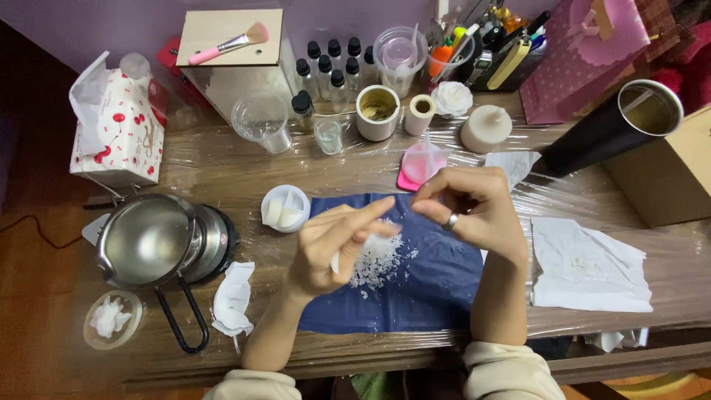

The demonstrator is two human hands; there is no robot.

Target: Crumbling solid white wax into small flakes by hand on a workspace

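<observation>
While both hands hover over the dark blue cloth (415,289) in the middle of the desk (222,170), the left hand (329,248) is the one gripping the white wax piece (370,243). It looks like a small chunk or stub, though it's mostly hidden by the fingers (363,215), so I can't say its exact shape. Those fingers are pressed together around it, index stretched out and pointing up-right toward the other hand.

The right hand (466,211), ring on one finger, sits just beside and slightly above the left, its fingertips curled in and pinched close, right at the end of the wax piece or nearly touching it. So the wax lies to the left and a bit below the right fingers, its long side running roughly on the diagonal between the two hands.

Directly under them is a pile of white wax shavings (378,263) scattered on the cloth. Just left of the cloth there's a small white dish (285,209) with more pale pieces, and further left a metal melting pot (148,241). A pink mold (421,167) sits behind the hands.
</observation>
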